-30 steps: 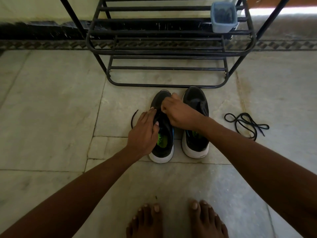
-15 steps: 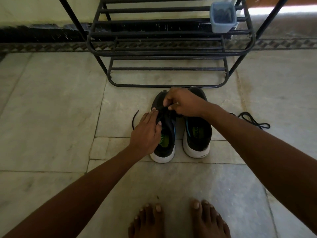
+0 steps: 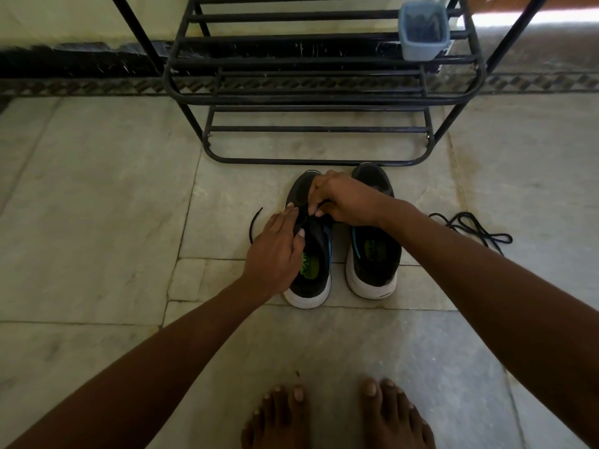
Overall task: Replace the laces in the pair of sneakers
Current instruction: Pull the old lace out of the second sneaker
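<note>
Two black sneakers with white soles stand side by side on the stone floor, toes pointing away from me. My left hand (image 3: pixel 277 251) rests on the left sneaker (image 3: pixel 312 273), fingers laid along its left side and thumb at its opening. My right hand (image 3: pixel 343 200) hovers over that sneaker's eyelet area, fingertips pinching a black lace there. One end of that lace (image 3: pixel 254 223) curls onto the floor to the left. The right sneaker (image 3: pixel 372 254) stands untouched, partly hidden by my right forearm. A loose black lace (image 3: pixel 473 230) lies bundled on the floor at the right.
A black metal shoe rack (image 3: pixel 317 102) stands directly behind the sneakers, with a small blue-grey container (image 3: pixel 423 30) on a shelf at upper right. My bare feet (image 3: pixel 337 413) are at the bottom edge. Pale floor tiles spread to the left and right.
My right hand moved from the gap between the sneakers up over the left sneaker's eyelets and now pinches the lace there. The left hand stayed put. The camera tilted slightly.
</note>
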A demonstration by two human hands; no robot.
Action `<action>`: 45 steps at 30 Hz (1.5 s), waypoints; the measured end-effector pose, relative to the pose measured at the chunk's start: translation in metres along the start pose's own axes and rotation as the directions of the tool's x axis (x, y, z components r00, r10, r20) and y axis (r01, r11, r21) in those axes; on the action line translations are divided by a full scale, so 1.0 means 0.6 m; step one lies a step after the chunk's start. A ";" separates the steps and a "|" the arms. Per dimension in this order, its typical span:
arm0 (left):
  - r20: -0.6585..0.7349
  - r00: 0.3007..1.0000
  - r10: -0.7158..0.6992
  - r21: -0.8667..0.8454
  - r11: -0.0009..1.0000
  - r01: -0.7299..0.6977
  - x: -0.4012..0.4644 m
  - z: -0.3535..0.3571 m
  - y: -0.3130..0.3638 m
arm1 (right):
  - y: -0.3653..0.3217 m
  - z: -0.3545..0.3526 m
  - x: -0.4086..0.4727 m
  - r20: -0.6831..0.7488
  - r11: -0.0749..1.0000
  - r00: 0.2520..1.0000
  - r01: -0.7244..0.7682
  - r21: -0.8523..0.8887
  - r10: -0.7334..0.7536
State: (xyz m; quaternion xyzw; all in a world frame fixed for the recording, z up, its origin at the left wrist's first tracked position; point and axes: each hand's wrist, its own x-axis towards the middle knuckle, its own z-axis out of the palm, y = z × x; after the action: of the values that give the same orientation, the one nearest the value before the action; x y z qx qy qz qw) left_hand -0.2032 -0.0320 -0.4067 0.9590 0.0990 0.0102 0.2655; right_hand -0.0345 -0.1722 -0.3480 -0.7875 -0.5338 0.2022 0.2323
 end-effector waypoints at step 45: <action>0.058 0.998 -0.041 0.235 0.972 0.026 0.008 -0.008 0.017 | -0.010 -0.026 -0.039 0.155 0.770 0.981 -0.185 0.611 0.113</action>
State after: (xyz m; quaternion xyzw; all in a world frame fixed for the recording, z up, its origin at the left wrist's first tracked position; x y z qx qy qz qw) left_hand -0.1971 -0.0373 -0.3978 0.9817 0.1072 -0.0359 0.1534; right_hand -0.0381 -0.1946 -0.3302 -0.6943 -0.3848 0.4274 0.4327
